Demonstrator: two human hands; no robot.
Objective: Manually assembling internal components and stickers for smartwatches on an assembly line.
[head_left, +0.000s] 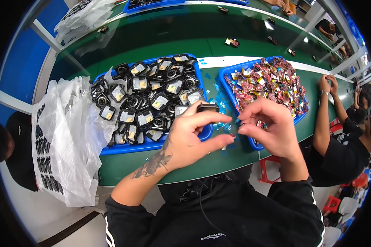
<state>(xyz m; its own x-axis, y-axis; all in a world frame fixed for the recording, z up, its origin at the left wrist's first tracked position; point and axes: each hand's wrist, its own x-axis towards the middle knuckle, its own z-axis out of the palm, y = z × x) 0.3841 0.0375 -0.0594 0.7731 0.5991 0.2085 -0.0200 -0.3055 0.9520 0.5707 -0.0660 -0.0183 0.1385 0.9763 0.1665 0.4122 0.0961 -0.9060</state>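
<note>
My left hand (pixel 185 136), with a tattooed forearm, holds a black smartwatch case (pixel 208 108) behind its index finger. Its thumb and index fingertip are apart, pointing right. Facing it, my right hand (pixel 272 127) has thumb and index finger curled into a pinch; whatever lies between these tips is too small to make out. Under and left of my left hand stands a blue tray (pixel 152 147) heaped with black watch cases (pixel 140 83). Beyond my right hand is another blue tray (pixel 231 92), full of small reddish circuit pieces with yellow and white parts (pixel 272 78).
Blue film scraps (pixel 220 103) litter the green table (pixel 123 171) between the trays. White plastic sheeting (pixel 70 144) with rows of dark parts hangs at the left. Past a white rail, a green conveyor (pixel 169 41) carries scattered small assemblies (pixel 232 42). A co-worker (pixel 334 131) sits at right.
</note>
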